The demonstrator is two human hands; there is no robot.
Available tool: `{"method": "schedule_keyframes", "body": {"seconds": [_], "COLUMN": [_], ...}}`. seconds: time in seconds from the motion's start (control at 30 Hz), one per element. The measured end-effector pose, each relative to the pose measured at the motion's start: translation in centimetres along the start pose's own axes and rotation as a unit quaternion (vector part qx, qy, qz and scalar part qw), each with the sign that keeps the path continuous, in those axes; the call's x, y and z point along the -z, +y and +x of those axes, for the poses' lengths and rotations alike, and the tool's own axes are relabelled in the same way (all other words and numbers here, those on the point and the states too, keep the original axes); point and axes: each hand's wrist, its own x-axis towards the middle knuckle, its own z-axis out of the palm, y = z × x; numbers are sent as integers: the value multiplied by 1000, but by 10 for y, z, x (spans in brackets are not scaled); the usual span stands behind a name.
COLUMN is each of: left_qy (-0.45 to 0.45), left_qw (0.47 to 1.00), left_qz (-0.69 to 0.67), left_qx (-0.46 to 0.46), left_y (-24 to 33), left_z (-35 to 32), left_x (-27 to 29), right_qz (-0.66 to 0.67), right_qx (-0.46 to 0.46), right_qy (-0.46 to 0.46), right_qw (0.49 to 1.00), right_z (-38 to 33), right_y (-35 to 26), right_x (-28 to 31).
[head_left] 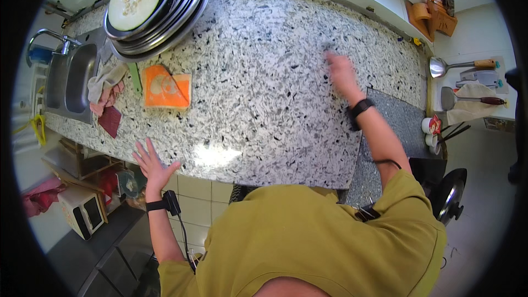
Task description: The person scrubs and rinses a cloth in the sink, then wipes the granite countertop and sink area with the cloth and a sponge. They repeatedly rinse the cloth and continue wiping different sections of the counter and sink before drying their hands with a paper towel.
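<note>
My left hand [155, 170] is open with its fingers spread, at the counter's front edge on the left, holding nothing. My right hand [343, 80] reaches out over the right part of the speckled stone counter [258, 93]. Motion blurs its fingers, and a small dark smudge shows by the fingertips; whether they hold anything is unclear. An orange and white flat square, perhaps a cloth or packet [175, 92], lies left of centre. Next to it is a narrow green strip [135, 77], like a handle.
A cut round of pale melon [135, 0] tops stacked metal bowls and pans [199, 8] at the far left. Cloths [107, 83] lie by the sink [82, 80]. A knife block [440, 17] stands far right; a ladle [438, 67] and turner [450, 99] are below it.
</note>
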Motion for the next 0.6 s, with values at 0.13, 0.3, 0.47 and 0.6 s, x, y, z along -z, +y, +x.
{"method": "schedule_keyframes", "body": {"seconds": [0.13, 0.3, 0.47, 0.6], "left_qy": [3, 5, 14, 17], "left_qw": [1000, 1000, 999, 1000], "left_qz": [2, -6, -28, -17], "left_qx": [7, 13, 17, 15], "left_y": [1, 9, 16, 16], "left_z": [2, -2, -5, -4], "left_x": [-2, 5, 9, 7], "right_qz": [40, 101, -115, -78], "right_qx": [-166, 145, -93, 40], "right_qy": [93, -55, 2, -2], "right_qw": [981, 983, 989, 996], "right_z": [21, -12, 16, 22], "right_y": [-18, -146, -59, -41], "right_x": [-11, -31, 1, -33]}}
